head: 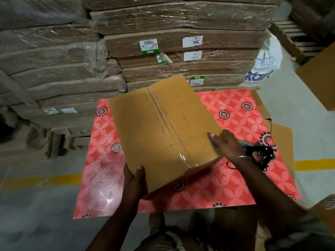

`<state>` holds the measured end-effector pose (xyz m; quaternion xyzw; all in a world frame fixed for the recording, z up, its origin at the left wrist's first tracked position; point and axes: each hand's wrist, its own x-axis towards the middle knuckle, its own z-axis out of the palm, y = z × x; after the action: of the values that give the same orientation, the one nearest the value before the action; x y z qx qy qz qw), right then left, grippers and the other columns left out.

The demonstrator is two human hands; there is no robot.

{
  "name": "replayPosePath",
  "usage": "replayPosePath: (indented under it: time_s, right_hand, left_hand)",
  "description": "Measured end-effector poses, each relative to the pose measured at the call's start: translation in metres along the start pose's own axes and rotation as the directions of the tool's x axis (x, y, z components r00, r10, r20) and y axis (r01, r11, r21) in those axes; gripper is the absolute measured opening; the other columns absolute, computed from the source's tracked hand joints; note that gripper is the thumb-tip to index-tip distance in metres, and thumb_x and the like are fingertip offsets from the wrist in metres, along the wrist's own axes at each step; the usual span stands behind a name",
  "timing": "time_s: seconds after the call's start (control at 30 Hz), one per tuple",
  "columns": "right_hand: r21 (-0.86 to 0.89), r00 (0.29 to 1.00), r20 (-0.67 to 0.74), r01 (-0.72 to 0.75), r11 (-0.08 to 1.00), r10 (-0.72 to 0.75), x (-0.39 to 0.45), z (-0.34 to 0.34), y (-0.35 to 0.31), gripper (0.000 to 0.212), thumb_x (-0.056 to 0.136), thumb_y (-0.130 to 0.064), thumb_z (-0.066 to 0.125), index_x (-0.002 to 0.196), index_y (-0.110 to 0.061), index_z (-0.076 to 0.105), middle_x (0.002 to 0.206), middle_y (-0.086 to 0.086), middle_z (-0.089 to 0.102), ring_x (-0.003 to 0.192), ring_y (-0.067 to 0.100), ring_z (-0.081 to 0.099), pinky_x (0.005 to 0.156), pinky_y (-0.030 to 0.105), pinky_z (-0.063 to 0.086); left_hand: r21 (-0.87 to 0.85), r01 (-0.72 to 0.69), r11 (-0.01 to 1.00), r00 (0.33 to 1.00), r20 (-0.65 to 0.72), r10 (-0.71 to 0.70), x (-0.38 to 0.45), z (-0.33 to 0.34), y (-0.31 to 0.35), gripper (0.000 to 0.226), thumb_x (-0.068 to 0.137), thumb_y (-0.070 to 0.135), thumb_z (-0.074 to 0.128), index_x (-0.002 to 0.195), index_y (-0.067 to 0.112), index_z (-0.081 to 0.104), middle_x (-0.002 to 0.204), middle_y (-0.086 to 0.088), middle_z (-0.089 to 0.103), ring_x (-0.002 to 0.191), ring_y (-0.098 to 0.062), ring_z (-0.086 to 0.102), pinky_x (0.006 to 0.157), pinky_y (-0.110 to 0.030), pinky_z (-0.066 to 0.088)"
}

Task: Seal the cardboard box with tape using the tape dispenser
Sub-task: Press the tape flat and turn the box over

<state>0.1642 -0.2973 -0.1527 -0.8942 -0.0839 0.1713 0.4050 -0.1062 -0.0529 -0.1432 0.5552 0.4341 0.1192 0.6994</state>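
On the red flowered tabletop point(235, 182) right in front of me, both my hands are on the cardboard box point(163, 127). My left hand point(135, 180) clasps its near-left corner, thumb on top, fingers wrapped under the edge. My right hand point(226, 144) presses against the box's right edge, thumb lying on the top face, a metal bangle point(237, 161) round that wrist. The box sits tilted, near edge lifted off the table, and a strip of clear tape point(168, 124) runs down the centre seam and folds over the near edge. Just beyond my right wrist, the black tape dispenser point(259, 153) lies on the table, untouched. Behind the table, shrink-wrapped stacks of flat cardboard point(181, 38) rise up. A yellow floor line point(315, 164) shows on both sides.
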Motion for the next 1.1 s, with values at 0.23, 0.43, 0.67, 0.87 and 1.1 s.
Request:
replayPosePath:
  time_s: [0.23, 0.43, 0.67, 0.87, 1.1]
  right_hand:
    - [-0.336, 0.994, 0.052, -0.070, 0.939, 0.093, 0.081, -0.023, -0.045, 0.089, 0.072, -0.094, 0.035, 0.107, -0.017, 0.060, 0.124, 0.020, 0.064, 0.117, 0.043, 0.057, 0.100, 0.058, 0.044]
    - [-0.207, 0.992, -0.089, -0.109, 0.972, 0.092, 0.049, -0.028, -0.066, 0.093, 0.080, -0.066, 0.060, 0.157, -0.024, 0.029, 0.169, 0.012, 0.012, 0.155, 0.035, 0.009, 0.123, 0.057, 0.015]
    - [0.177, 0.984, 0.002, -0.176, 0.968, 0.179, -0.143, 0.019, -0.016, 0.112, 0.074, -0.068, 0.076, 0.160, -0.025, 0.020, 0.164, 0.009, 0.020, 0.149, 0.030, 0.025, 0.117, 0.045, 0.026]
    - [0.180, 0.972, 0.224, -0.107, 0.978, 0.065, -0.186, 0.074, -0.007, 0.099, 0.054, -0.070, 0.085, 0.138, -0.039, 0.042, 0.136, -0.006, 0.056, 0.125, 0.011, 0.054, 0.101, 0.039, 0.049]
    - [0.102, 0.998, 0.031, -0.049, 0.994, 0.046, -0.151, 0.064, -0.007, 0.060, 0.058, -0.026, 0.092, 0.101, -0.012, 0.052, 0.090, 0.005, 0.057, 0.080, 0.022, 0.054, 0.065, 0.026, 0.043]
  left_hand:
    - [0.006, 0.063, 0.998, 0.974, 0.216, -0.063, -0.056, 0.047, -0.012, 0.064, 0.099, 0.027, 0.066, 0.151, 0.040, 0.029, 0.146, 0.012, 0.054, 0.134, -0.012, 0.053, 0.109, -0.038, 0.042]
    - [0.316, -0.061, 0.947, 0.992, 0.121, 0.023, -0.033, 0.013, -0.011, 0.018, 0.103, 0.028, 0.059, 0.119, 0.028, 0.066, 0.115, 0.013, 0.071, 0.114, -0.017, 0.063, 0.091, -0.035, 0.050]
    - [0.502, -0.235, 0.832, 0.910, -0.188, 0.370, 0.080, -0.077, 0.077, 0.039, 0.091, 0.031, 0.070, 0.119, 0.006, 0.063, 0.120, -0.013, 0.065, 0.114, -0.029, 0.060, 0.101, -0.046, 0.047]
    - [0.543, -0.301, 0.784, 0.947, 0.072, 0.314, 0.152, -0.066, 0.125, 0.054, 0.094, 0.015, 0.073, 0.139, -0.006, 0.053, 0.131, -0.007, 0.058, 0.109, -0.009, 0.059, 0.112, -0.050, 0.044]
    - [0.450, -0.319, 0.834, 0.943, 0.058, 0.329, 0.181, -0.071, 0.073, 0.061, 0.063, 0.049, 0.083, 0.109, 0.009, 0.071, 0.097, -0.010, 0.078, 0.086, -0.025, 0.076, 0.078, -0.051, 0.064]
